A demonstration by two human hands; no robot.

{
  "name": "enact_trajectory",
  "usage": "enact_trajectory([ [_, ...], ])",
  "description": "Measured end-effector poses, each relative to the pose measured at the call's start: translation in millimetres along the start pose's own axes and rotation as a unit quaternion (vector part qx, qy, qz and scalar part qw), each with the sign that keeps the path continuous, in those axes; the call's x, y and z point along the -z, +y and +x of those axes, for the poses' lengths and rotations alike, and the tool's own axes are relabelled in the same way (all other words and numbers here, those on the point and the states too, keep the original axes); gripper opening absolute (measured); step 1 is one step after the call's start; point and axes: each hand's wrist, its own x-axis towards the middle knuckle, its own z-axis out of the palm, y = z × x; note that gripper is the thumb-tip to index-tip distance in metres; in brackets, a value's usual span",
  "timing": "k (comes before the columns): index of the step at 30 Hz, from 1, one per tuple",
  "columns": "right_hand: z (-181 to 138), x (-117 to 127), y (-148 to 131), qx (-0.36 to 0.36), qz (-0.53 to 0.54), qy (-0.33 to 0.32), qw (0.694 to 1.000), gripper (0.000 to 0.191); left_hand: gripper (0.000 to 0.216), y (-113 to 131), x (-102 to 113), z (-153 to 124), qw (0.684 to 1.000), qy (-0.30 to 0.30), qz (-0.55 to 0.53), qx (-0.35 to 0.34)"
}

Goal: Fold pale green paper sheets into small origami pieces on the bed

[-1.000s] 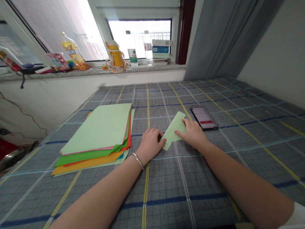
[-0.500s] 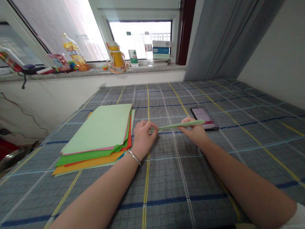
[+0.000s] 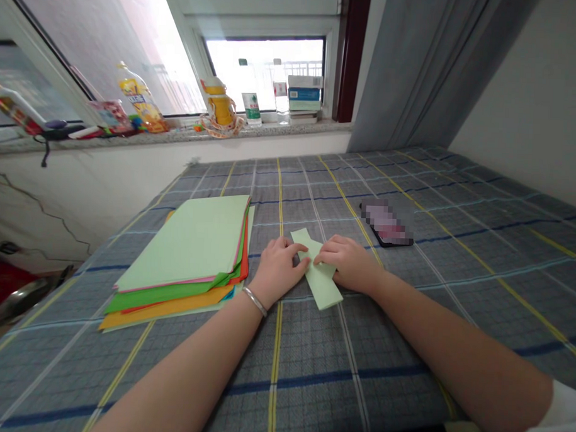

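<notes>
A folded strip of light green paper [image 3: 321, 281] lies flat on the checked grey bedsheet [image 3: 358, 370], its long side running away from me. My left hand [image 3: 279, 269], a silver bracelet on its wrist, pinches the strip's left edge with curled fingers. From the other side my right hand [image 3: 345, 262] presses down on the strip, its fingertips meeting the left hand's near the middle.
A stack of coloured paper sheets [image 3: 187, 253] lies to the left of my hands. A phone [image 3: 386, 222] rests on the sheet behind my right hand. Bottles and boxes line the windowsill [image 3: 177, 133]. A grey curtain [image 3: 416, 69] hangs at the right.
The strip was lifted edge-on between both hands half a second ago; it now lies flat again, turned lengthwise, with both hands pressing it.
</notes>
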Motion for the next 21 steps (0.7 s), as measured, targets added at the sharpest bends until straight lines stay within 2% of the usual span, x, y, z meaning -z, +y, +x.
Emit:
enact_trajectory([
  [2, -0.8, -4.3, 3.4, -0.026, 0.022, -0.006, 0.999, 0.028, 0.029, 8.8, 2.8, -5.6, 1.0, -0.011, 0.015, -0.019],
  [7, -4.7, -8.9, 11.7, -0.093, 0.028, -0.022, 0.995, 0.056, 0.037, 17.7, 2.6, -11.7, 0.996, -0.041, 0.028, -0.069],
  [12, -4.4, -7.3, 11.8, -0.118, 0.014, -0.01, 0.993, 0.047, 0.033, 14.2, 2.3, -8.3, 0.994, -0.059, -0.04, -0.085],
  [15, -2.7, -9.8, 10.3, -0.162, 0.008, 0.011, 0.987, 0.048, 0.04, 16.7, 6.0, -8.3, 0.989, -0.089, -0.077, -0.088],
  [18, -0.5, -12.8, 8.4, -0.202, 0.007, 0.017, 0.979, 0.045, 0.055, 21.9, 7.8, -11.2, 0.99, -0.106, -0.057, -0.074],
  [21, 1.3, -13.2, 6.1, -0.22, 0.005, 0.005, 0.975, 0.042, 0.067, 26.2, 4.9, -14.2, 0.993, -0.098, -0.017, -0.069],
])
